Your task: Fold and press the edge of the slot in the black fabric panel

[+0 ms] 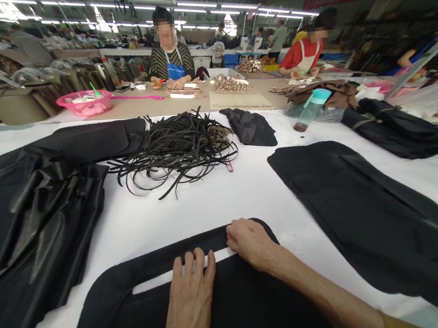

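In front of me on the table lies a black panel point(110, 285) of leather-like sheet with rounded corners. A long narrow white band point(153, 283) runs across it near its far edge; whether it is a strip or a slot showing the table, I cannot tell. My left hand point(191, 292) rests flat on the panel, fingers stretched, fingertips over the white band. Closed at the band's right end, close to the panel's far right corner, is my right hand point(250, 241). Its curled fingers hide whatever they grip.
A heap of thin black strips point(177, 142) lies beyond the panel. Black sheets point(33, 220) are piled at left, and stacked black panels point(372, 210) at right. Farther back are a bottle with a turquoise lid point(312, 107), a pink basket point(87, 104) and co-workers seated across.
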Demonstrator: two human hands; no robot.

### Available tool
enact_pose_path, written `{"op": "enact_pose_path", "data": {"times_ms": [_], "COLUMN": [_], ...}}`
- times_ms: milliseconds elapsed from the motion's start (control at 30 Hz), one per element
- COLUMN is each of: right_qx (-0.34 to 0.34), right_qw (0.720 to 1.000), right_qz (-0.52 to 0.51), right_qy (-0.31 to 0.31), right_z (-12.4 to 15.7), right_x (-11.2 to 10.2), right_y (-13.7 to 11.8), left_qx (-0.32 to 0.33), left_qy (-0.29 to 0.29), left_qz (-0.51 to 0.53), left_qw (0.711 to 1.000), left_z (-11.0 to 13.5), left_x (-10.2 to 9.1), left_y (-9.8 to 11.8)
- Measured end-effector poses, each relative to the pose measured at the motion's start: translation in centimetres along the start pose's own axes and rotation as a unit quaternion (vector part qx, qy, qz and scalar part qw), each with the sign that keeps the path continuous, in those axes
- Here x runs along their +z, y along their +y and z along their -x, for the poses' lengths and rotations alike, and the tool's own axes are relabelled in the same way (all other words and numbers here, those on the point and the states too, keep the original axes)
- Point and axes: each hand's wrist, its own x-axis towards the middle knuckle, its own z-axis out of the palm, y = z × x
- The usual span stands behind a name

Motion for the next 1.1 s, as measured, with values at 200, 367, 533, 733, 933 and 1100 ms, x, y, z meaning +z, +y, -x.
{"op": "enact_pose_path", "data": {"times_ms": [200,367,533,733,933,1100], "right_qx": [-0.014,-0.06,-0.066,-0.054,-0.004,0.044], "right_qw": [0.999,0.992,0.986,0.983,0.98,0.975], "right_qz": [-0.04,-0.109,-0.153,-0.176,-0.2,-0.215], "right_qy": [0.007,0.009,0.017,0.026,0.021,0.021], "right_z": [-0.1,0.3,0.8,1.3,1.5,1.4], "right_x": [0.4,0.3,0.7,0.8,0.2,0.1], "right_y": [0.5,2.0,3.7,4.1,3.6,3.3], "left_qx": [0.07,0.058,0.039,0.038,0.034,0.027], "left_qy": [0.012,0.038,0.035,0.046,0.017,-0.032], "left_qz": [0.043,0.036,0.031,0.032,0.029,0.015], "left_qw": [0.997,0.997,0.998,0.998,0.999,0.999], "left_z": [-1.0,-1.2,-1.3,-1.2,-2.0,-2.7], "left_x": [0.5,0.8,1.0,1.0,0.7,0.1], "left_y": [0.7,1.1,1.6,1.8,2.2,2.8]}}
